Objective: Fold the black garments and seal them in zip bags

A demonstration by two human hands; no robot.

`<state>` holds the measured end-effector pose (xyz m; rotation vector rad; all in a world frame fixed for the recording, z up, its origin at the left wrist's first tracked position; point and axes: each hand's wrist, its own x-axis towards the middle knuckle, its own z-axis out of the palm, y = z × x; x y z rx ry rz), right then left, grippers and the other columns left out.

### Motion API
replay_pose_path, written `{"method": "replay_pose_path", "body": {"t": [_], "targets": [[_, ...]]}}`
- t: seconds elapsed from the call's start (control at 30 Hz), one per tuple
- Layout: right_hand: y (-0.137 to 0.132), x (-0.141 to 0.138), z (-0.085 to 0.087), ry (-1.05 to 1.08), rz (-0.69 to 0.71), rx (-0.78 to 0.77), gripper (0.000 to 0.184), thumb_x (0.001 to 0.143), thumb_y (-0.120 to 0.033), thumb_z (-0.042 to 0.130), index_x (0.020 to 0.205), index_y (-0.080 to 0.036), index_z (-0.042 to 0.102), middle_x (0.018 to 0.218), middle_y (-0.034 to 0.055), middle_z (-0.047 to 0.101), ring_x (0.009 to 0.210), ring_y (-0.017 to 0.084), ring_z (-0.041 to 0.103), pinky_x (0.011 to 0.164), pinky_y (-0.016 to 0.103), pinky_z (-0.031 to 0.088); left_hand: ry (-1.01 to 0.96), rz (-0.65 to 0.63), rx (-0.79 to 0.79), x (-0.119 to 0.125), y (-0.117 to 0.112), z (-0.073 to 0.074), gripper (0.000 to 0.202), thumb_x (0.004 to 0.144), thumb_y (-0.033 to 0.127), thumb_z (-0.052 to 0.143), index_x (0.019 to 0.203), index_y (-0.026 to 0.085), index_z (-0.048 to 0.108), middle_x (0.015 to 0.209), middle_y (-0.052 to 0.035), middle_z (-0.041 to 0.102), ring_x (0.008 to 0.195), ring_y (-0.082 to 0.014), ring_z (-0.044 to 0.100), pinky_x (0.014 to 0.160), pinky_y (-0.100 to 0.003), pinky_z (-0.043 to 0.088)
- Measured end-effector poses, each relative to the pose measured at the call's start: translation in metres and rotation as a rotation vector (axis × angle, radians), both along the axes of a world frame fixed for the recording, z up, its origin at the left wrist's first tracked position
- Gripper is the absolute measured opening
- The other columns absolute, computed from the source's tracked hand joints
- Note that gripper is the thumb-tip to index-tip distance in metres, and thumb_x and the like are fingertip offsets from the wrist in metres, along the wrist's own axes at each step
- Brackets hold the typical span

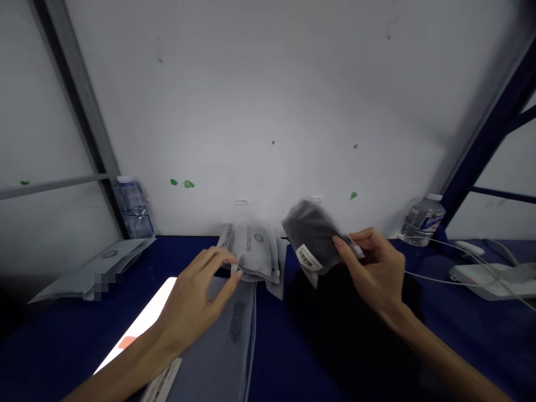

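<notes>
- The blue surface [272, 357] in front of us carries things on both sides, with a white wall [268, 100] behind it.
- On the right we see a black cloth [355, 340] in a dark heap.
- A big grey bag [213, 346] lies flat near our left arm. We cannot tell if anything is inside.
- A pile of small grey bags [253, 248] sits at the back, by the wall. These are left lying down, and we cannot count them all.
- Our left hand [196, 296] is at the pile's edge, finger and thumb a little apart. We cannot tell if they touch it.
- Our right hand [374, 273] pinches one small dark bag [312, 229] by its edge, so this one is already up.
- Its white label [309, 258] is already on.
</notes>
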<state>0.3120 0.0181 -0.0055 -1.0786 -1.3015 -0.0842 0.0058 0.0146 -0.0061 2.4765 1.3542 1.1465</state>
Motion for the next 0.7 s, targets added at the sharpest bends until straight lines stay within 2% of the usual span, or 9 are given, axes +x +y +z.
{"method": "replay_pose_path", "body": {"t": [0.1,0.17,0.23,0.33,0.47,0.57,0.7], "targets": [[0.003,-0.001,-0.005,-0.241,-0.099,-0.031,0.019,0.087,-0.035,0.068,0.079,-0.022,0.058,0.053,-0.0052,0.054,0.043,0.011,0.044,0.046,0.025,0.037,0.1,-0.027,0.025,-0.001,0.002,-0.001,0.017,0.098,0.032,0.05,0.098,0.023,0.064,0.102,-0.0036,0.067,0.093,-0.0233,0.064,0.058,-0.027,0.056],[0.005,-0.002,-0.007,-0.304,-0.071,-0.085,0.019,0.089,-0.036,0.066,0.079,-0.022,0.056,0.049,-0.0075,0.048,0.04,0.01,0.039,0.044,0.024,0.034,0.156,-0.024,0.024,-0.001,0.004,-0.004,0.017,0.097,0.032,0.051,0.098,0.024,0.066,0.102,-0.0033,0.069,0.094,-0.0238,0.066,0.073,-0.036,0.059],[0.006,-0.003,-0.009,-0.319,-0.017,-0.144,0.02,0.091,-0.038,0.064,0.08,-0.022,0.056,0.051,-0.0069,0.05,0.04,0.01,0.042,0.045,0.023,0.035,0.196,-0.014,0.02,-0.002,0.006,-0.007,0.019,0.096,0.033,0.053,0.103,0.024,0.068,0.109,-0.0044,0.07,0.1,-0.0259,0.067,0.084,-0.044,0.058],[0.008,-0.005,-0.01,-0.331,0.029,-0.22,0.021,0.093,-0.041,0.059,0.087,-0.021,0.059,0.056,-0.0047,0.055,0.044,0.012,0.049,0.047,0.024,0.039,0.228,0.032,0.028,-0.003,0.008,-0.012,0.029,0.095,0.036,0.054,0.119,0.023,0.066,0.123,-0.0078,0.068,0.114,-0.0301,0.065,0.096,-0.052,0.053],[0.013,-0.004,-0.013,-0.39,0.069,-0.327,0.019,0.098,-0.038,0.051,0.101,-0.022,0.059,0.061,-0.003,0.062,0.05,0.016,0.058,0.053,0.026,0.042,0.277,0.063,0.016,-0.003,0.011,-0.017,0.049,0.095,0.043,0.053,0.138,0.02,0.054,0.14,-0.0126,0.06,0.128,-0.0328,0.057,0.105,-0.056,0.046],[0.017,-0.003,-0.016,-0.442,0.099,-0.374,0.015,0.099,-0.032,0.047,0.107,-0.022,0.056,0.07,-0.0007,0.07,0.059,0.019,0.065,0.06,0.028,0.045,0.293,0.046,-0.005,-0.004,0.012,-0.02,0.054,0.096,0.044,0.051,0.143,0.018,0.049,0.147,-0.0135,0.053,0.133,-0.0329,0.052,0.107,-0.057,0.044],[0.025,-0.004,-0.022,-0.471,0.101,-0.388,0.016,0.099,-0.028,0.045,0.111,-0.024,0.055,0.079,0.0013,0.074,0.062,0.02,0.068,0.062,0.029,0.045,0.316,0.025,-0.033,-0.005,0.014,-0.024,0.059,0.096,0.048,0.049,0.147,0.018,0.044,0.151,-0.0132,0.048,0.137,-0.0329,0.047,0.109,-0.056,0.043]]}}
